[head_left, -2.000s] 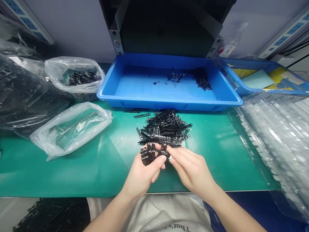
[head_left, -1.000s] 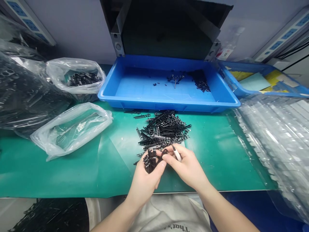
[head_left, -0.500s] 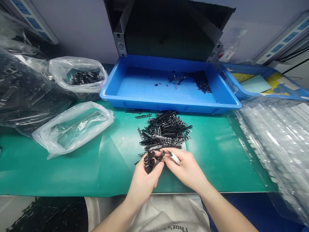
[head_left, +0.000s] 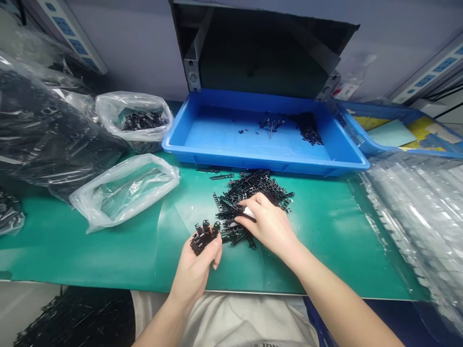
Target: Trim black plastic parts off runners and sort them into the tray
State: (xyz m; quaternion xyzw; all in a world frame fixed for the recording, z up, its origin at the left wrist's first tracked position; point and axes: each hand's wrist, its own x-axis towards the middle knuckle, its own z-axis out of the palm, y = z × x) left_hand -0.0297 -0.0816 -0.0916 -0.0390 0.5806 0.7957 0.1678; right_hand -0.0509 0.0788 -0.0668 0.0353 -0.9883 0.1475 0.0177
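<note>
I have the left hand [head_left: 195, 265] curled round a bunch of black clips [head_left: 203, 236], its thumb laid along their near side and their ends standing up past the fingers. The right hand [head_left: 265, 222] is closed on a small white-handled tool [head_left: 249, 212], with thumb and fingertips down at the near edge of the pile of black strips [head_left: 258, 185]. Whether those fingertips also pinch a strip I cannot tell; the hand hides too much there.

The pile lies under and just beyond the right fingertips, ahead and to the right of the left hand. A few stray strips [head_left: 243, 236] lie between the two hands, on the green mat [head_left: 137, 260]. Beyond the pile, ahead of both hands, stands the blue tray [head_left: 267, 166].

I judge the step in hand to be a pick from the pile. To do it well, I'd choose a strip at the near edge that crosses few others, pinch it by one end and draw it out low, since tangled strips would probably drag their neighbours along. I'd keep the tool's tip turned away from the left fingers. The left grip should be firm enough that no clip slips, yet light enough not to bend those thin parts.
</note>
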